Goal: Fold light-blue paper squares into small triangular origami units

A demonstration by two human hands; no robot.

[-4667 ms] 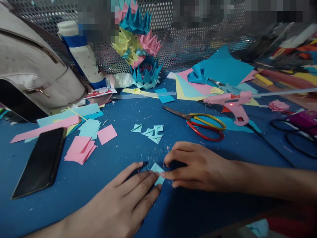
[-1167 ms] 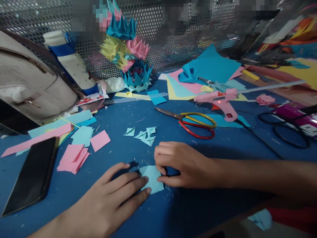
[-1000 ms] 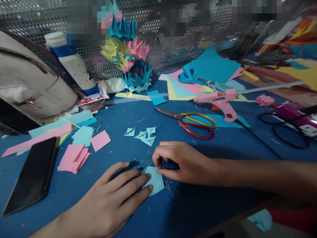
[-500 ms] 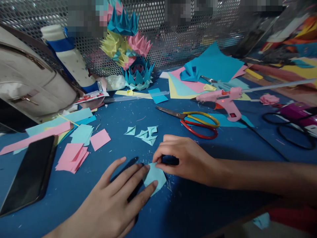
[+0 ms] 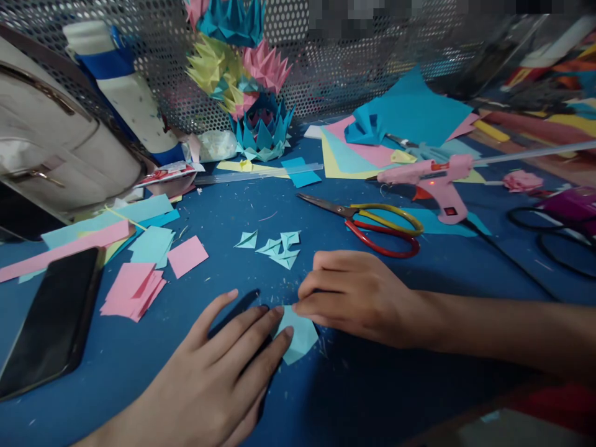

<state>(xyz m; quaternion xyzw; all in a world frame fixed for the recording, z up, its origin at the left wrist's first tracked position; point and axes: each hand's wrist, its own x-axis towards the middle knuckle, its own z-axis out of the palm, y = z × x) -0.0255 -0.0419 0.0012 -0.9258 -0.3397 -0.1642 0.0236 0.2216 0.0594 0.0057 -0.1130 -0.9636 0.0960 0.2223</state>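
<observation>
A small light-blue paper piece (image 5: 300, 338) lies on the blue table (image 5: 419, 323) near its front edge. My left hand (image 5: 218, 372) lies flat with fingers stretched, two fingertips pressing the paper's left edge. My right hand (image 5: 356, 295) comes in from the right, its fingers curled and pinched on the paper's upper corner. Just beyond the hands lie several small folded light-blue paper triangles (image 5: 274, 245).
Red-and-yellow scissors (image 5: 372, 223) and a pink glue gun (image 5: 433, 183) lie right of centre. Pink paper squares (image 5: 135, 285), a black phone (image 5: 46, 323), paper strips and a white bag (image 5: 60, 149) are left. Paper flowers (image 5: 251, 93), a bottle (image 5: 121, 87) and coloured sheets (image 5: 410, 124) line the mesh wall.
The light-blue paper was opened from a small folded shape into a wider piece. My right hand shifted from beside it to pinching its top corner; my left fingers stay on it.
</observation>
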